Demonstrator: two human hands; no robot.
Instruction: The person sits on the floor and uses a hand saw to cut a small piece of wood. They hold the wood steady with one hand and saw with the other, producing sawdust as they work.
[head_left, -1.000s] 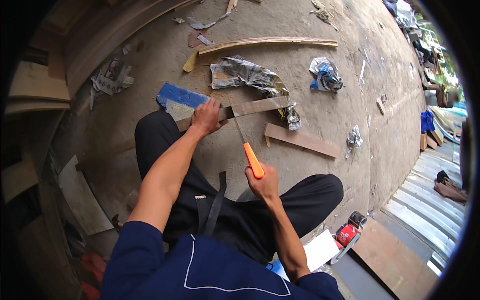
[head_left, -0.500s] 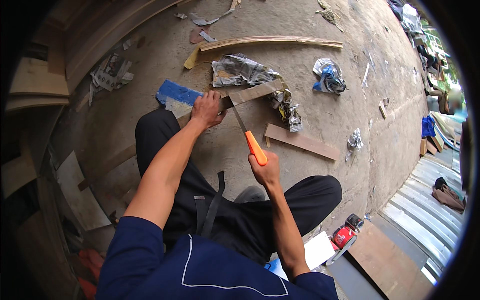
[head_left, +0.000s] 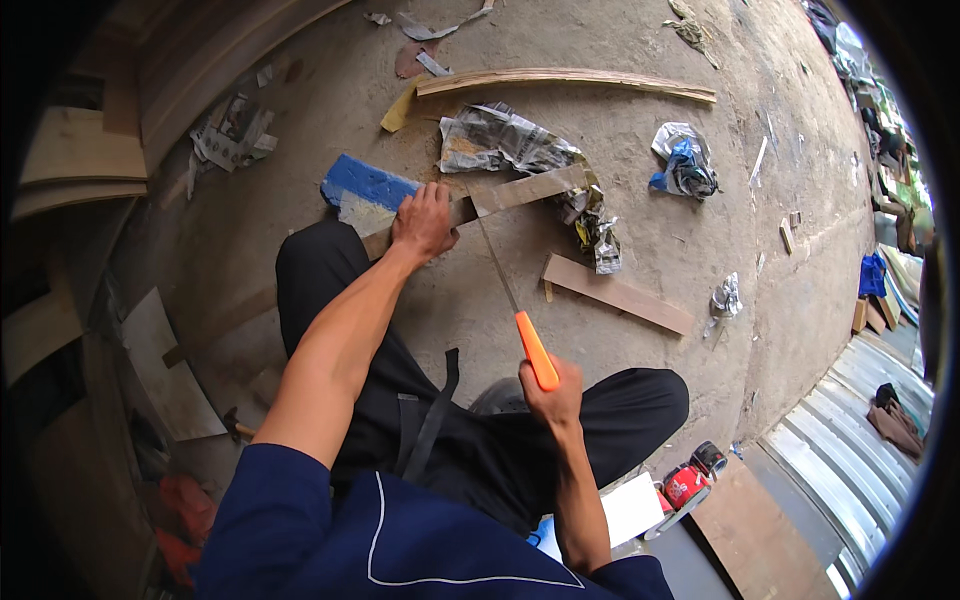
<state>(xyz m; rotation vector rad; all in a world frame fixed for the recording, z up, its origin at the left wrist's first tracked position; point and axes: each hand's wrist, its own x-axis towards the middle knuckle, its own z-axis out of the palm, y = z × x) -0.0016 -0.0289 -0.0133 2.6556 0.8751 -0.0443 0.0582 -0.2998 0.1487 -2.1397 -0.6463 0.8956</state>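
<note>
My left hand is closed over a narrow wooden board, pressing it down beside a block with worn blue paint. The board's far end sticks out to the right of my fingers. In my right hand is the orange handle of a handsaw, gripped above my right knee. Its thin blade slants up and left, and the tip meets the board just right of my left hand. A dark line crosses the board there. My left fingertips are partly hidden.
Crumpled newspaper lies behind the board, with a long wooden strip beyond it. A short plank rests on the concrete at right. Tape rolls stand near my right knee, and corrugated metal sheeting lies farther right.
My right hand has drawn the saw back toward me and slightly right, so more of the blade shows. My left hand still holds the board. The whole view has shifted slightly.
</note>
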